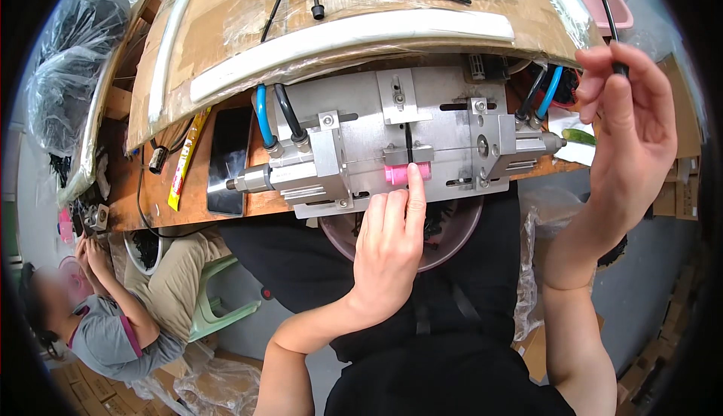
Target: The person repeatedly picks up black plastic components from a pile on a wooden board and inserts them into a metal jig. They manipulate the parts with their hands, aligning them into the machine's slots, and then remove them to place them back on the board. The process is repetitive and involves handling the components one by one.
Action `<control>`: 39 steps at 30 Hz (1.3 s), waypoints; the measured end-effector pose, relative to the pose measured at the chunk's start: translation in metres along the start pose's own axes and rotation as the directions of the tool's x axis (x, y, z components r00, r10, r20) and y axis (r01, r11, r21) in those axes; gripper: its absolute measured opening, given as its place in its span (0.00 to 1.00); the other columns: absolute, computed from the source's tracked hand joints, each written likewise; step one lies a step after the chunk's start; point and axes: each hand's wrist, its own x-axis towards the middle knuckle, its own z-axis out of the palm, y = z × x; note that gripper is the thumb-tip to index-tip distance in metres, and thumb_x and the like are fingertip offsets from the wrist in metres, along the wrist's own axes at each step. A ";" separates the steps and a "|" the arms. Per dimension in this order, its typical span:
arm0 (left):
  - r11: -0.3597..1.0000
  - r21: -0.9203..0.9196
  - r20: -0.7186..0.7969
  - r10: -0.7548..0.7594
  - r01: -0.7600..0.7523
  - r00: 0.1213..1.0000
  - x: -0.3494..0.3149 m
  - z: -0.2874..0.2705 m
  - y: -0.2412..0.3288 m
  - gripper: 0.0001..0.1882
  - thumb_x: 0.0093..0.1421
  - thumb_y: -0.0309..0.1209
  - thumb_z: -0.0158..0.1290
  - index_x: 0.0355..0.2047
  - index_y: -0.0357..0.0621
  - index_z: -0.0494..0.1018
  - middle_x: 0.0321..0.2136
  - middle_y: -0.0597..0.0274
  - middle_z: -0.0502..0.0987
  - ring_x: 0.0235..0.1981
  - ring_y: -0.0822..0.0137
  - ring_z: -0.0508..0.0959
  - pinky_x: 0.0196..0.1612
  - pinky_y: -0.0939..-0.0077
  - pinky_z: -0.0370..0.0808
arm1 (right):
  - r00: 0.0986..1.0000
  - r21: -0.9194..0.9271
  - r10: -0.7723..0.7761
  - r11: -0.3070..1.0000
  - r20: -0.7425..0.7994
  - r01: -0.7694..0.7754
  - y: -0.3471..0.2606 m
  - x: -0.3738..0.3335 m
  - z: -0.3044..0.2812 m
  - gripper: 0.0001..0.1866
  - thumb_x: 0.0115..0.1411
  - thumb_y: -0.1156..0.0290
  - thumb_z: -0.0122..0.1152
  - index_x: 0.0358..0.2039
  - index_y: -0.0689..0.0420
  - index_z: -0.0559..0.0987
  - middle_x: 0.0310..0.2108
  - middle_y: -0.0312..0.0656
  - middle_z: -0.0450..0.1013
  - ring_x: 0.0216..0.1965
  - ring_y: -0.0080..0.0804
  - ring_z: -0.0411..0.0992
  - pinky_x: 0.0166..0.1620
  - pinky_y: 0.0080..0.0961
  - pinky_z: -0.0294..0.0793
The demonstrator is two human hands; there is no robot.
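A metal pneumatic fixture [444, 126] with blue and black air hoses sits at the near edge of a wooden bench. A small pink cylinder [398, 174] lies in its middle slot. My left hand [389, 246] reaches up and presses its index fingertip on the pink cylinder. A thin black cable [407, 139] runs down into the slot behind the cylinder. My right hand [626, 122] is raised at the right and pinches a thin black cable [602, 9] between thumb and fingers.
A cardboard tray [354, 16] above the fixture holds several black cable pieces. A dark phone [228, 160] and a yellow packet [187, 156] lie on the bench at left. A purple bowl [444, 231] sits on my lap. Another person [113, 303] sits at lower left.
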 end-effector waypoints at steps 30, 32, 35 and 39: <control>0.999 -0.035 -0.292 -0.013 0.003 0.956 0.082 -0.084 -0.058 0.22 0.55 0.23 0.58 0.52 0.43 0.73 0.36 0.54 0.74 0.39 0.58 0.74 0.45 0.67 0.71 | 0.892 -0.461 -0.047 0.844 0.449 0.276 0.004 -0.042 0.055 0.18 0.49 0.81 0.64 0.43 0.62 0.77 0.26 0.44 0.71 0.29 0.40 0.72 0.32 0.34 0.74; 0.998 0.065 -0.299 0.028 -0.009 0.954 0.127 -0.086 -0.082 0.13 0.59 0.28 0.55 0.45 0.39 0.76 0.35 0.52 0.74 0.37 0.59 0.75 0.42 0.69 0.72 | 0.927 -0.587 -0.211 0.725 0.311 0.361 0.024 0.011 0.062 0.06 0.52 0.78 0.60 0.32 0.59 0.77 0.25 0.44 0.70 0.28 0.42 0.72 0.31 0.36 0.71; 0.995 -0.033 -0.027 0.094 -0.095 0.995 0.172 -0.091 -0.107 0.10 0.59 0.29 0.55 0.39 0.37 0.77 0.33 0.54 0.75 0.33 0.61 0.76 0.40 0.72 0.73 | 0.895 -0.714 -0.139 0.556 0.424 0.425 0.061 0.086 0.059 0.07 0.60 0.74 0.59 0.38 0.62 0.78 0.34 0.42 0.75 0.32 0.33 0.73 0.35 0.25 0.70; 0.978 -0.209 0.087 0.004 0.015 0.996 0.165 -0.101 -0.105 0.08 0.54 0.24 0.59 0.36 0.38 0.77 0.26 0.59 0.75 0.28 0.67 0.74 0.37 0.75 0.72 | 0.797 -0.846 0.452 0.516 0.401 0.133 0.020 0.110 0.083 0.11 0.57 0.67 0.56 0.30 0.63 0.80 0.32 0.57 0.75 0.34 0.50 0.76 0.40 0.40 0.74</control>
